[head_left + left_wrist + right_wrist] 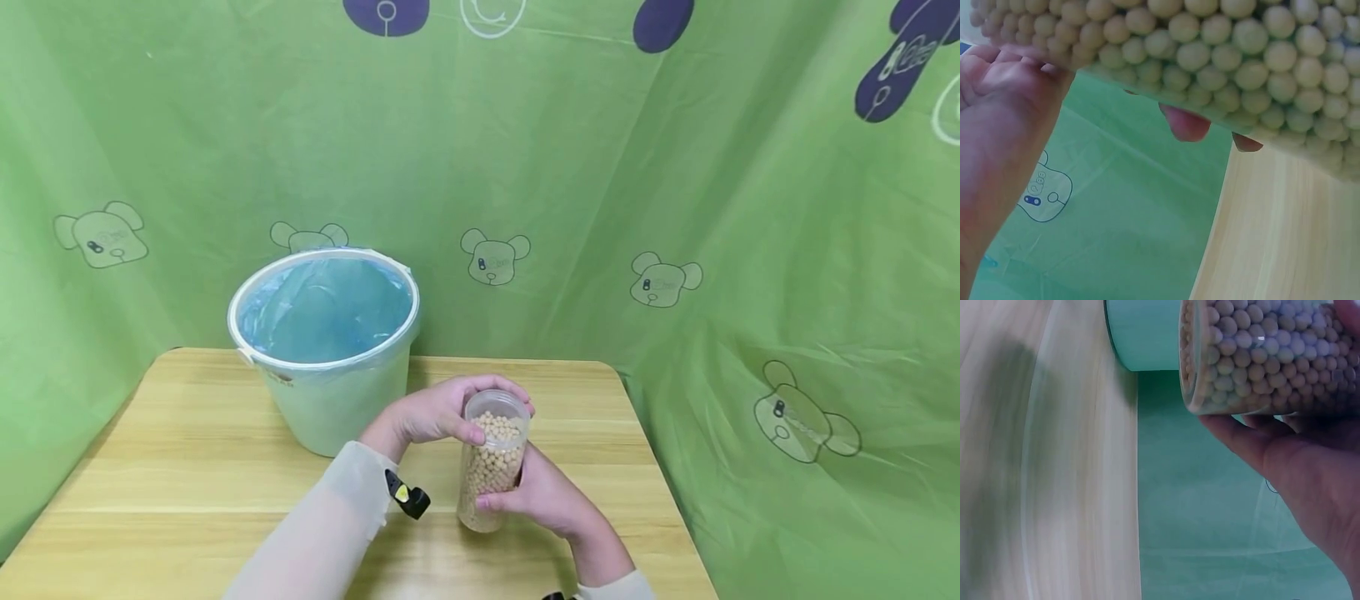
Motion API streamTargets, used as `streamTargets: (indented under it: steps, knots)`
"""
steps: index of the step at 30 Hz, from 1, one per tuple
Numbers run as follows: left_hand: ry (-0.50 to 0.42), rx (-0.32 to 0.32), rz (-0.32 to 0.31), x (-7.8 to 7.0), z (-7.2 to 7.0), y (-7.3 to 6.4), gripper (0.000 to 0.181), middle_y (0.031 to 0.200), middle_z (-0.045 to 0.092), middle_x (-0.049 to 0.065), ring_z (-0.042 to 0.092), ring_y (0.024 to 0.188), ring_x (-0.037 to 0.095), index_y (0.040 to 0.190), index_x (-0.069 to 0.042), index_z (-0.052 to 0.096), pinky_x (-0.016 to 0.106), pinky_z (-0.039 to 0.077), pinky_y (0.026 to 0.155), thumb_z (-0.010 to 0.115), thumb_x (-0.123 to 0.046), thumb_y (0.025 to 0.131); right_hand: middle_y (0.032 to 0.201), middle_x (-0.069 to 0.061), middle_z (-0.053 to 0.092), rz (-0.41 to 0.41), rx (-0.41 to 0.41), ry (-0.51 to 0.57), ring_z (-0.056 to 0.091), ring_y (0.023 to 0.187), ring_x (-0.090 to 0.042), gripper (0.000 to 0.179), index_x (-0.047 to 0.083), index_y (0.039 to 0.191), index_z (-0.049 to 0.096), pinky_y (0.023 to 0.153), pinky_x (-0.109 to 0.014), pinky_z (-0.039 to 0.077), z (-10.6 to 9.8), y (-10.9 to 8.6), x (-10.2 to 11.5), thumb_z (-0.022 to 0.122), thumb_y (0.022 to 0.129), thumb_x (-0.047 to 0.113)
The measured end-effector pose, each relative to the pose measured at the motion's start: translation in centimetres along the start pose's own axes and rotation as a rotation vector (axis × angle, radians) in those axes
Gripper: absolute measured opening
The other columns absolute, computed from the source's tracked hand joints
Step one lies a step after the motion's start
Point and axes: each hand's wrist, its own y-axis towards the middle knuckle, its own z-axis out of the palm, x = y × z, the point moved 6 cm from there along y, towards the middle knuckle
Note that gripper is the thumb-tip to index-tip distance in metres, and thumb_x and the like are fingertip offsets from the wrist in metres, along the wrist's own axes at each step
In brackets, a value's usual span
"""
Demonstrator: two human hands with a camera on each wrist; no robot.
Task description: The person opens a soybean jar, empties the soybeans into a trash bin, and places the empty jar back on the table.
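Note:
A clear plastic jar (492, 467), filled most of the way with small round beige balls (1191, 56) that look like dried soybeans, is held between both hands. It tilts slightly, and its uncovered mouth faces up in the head view. My left hand (442, 408) wraps round the top, thumb at the near side of the rim and fingers round the far side. Lower down, my right hand (543, 496) grips the body from the right, its thumb across the front. The right wrist view has the jar's base above the table, with the right fingers under its side.
A pale green bucket (341, 408) with a white rim and a blue plastic liner (330, 308) stands at the back left of the wooden table (187, 492). Behind and beside the table hangs a green cloth (525, 167) with bear prints.

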Motion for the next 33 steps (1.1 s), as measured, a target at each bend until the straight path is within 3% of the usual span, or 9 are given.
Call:
streamTargets:
  steps: [6, 10, 13, 16, 25, 30, 33]
  knots:
    - [0.046, -0.104, -0.043, 0.3, -0.4, -0.4, 0.101, 0.151, 0.062, 0.020, 0.065, 0.133, 0.020, 0.152, -0.004, 0.053, 0.041, 0.054, 0.120, 0.093, -0.059, 0.078, 0.157, -0.026, 0.052, 0.052, -0.085, -0.023, 0.060, 0.140, -0.042, 0.099, 0.004, 0.164, 0.029, 0.121, -0.044, 0.053, -0.1, 0.2, -0.4, 0.088, 0.084, 0.005]
    - [0.092, -0.194, -0.073, 0.4, -0.5, -0.5, 0.083, 0.147, 0.064, 0.017, 0.066, 0.129, 0.017, 0.150, -0.009, 0.056, 0.038, 0.057, 0.116, 0.092, -0.042, 0.083, 0.161, -0.024, 0.049, 0.085, -0.167, -0.046, 0.057, 0.145, -0.043, 0.106, 0.008, 0.168, 0.025, 0.125, -0.057, 0.048, -0.2, 0.2, -0.6, 0.090, 0.083, 0.008]
    - [0.118, -0.258, -0.094, 0.5, -0.6, -0.5, 0.073, 0.145, 0.065, 0.015, 0.067, 0.126, 0.016, 0.150, -0.013, 0.057, 0.038, 0.059, 0.113, 0.089, -0.028, 0.086, 0.162, -0.022, 0.051, 0.099, -0.245, -0.061, 0.057, 0.145, -0.043, 0.109, 0.010, 0.168, 0.026, 0.125, -0.059, 0.047, -0.4, 0.4, -0.8, 0.092, 0.082, 0.009]
    - [0.130, -0.330, -0.113, 1.0, -0.6, -0.6, 0.072, 0.144, 0.066, 0.014, 0.067, 0.125, 0.018, 0.151, -0.014, 0.057, 0.038, 0.059, 0.111, 0.088, -0.023, 0.087, 0.160, -0.021, 0.054, 0.107, -0.332, -0.065, 0.059, 0.143, -0.043, 0.112, 0.011, 0.169, 0.028, 0.123, -0.059, 0.050, -0.6, 0.6, -1.4, 0.094, 0.078, 0.008]
    - [0.137, -0.578, -0.164, 3.3, -0.6, -0.8, 0.075, 0.144, 0.066, 0.012, 0.065, 0.132, 0.032, 0.149, -0.017, 0.057, 0.047, 0.057, 0.113, 0.093, -0.025, 0.085, 0.145, -0.024, 0.063, 0.157, -0.562, -0.251, 0.067, 0.132, -0.042, 0.096, 0.003, 0.155, 0.040, 0.113, -0.059, 0.058, -0.5, 1.3, -3.8, 0.096, 0.078, 0.018]
    - [0.197, -0.720, -0.209, 3.9, -0.2, -0.9, 0.079, 0.143, 0.067, 0.006, 0.067, 0.127, 0.030, 0.148, -0.020, 0.057, 0.054, 0.058, 0.112, 0.097, -0.033, 0.080, 0.142, -0.025, 0.066, 0.161, -0.646, -0.283, 0.068, 0.130, -0.043, 0.092, 0.002, 0.150, 0.043, 0.113, -0.061, 0.058, -0.2, 1.6, -4.6, 0.097, 0.079, 0.024]
    - [0.218, -0.805, -0.204, 4.0, 0.2, -0.9, 0.082, 0.144, 0.066, 0.008, 0.067, 0.127, 0.032, 0.147, -0.019, 0.056, 0.057, 0.058, 0.111, 0.098, -0.034, 0.079, 0.141, -0.026, 0.066, 0.160, -0.693, -0.293, 0.069, 0.128, -0.043, 0.091, 0.002, 0.150, 0.044, 0.111, -0.062, 0.058, 0.0, 1.6, -4.8, 0.096, 0.079, 0.024]
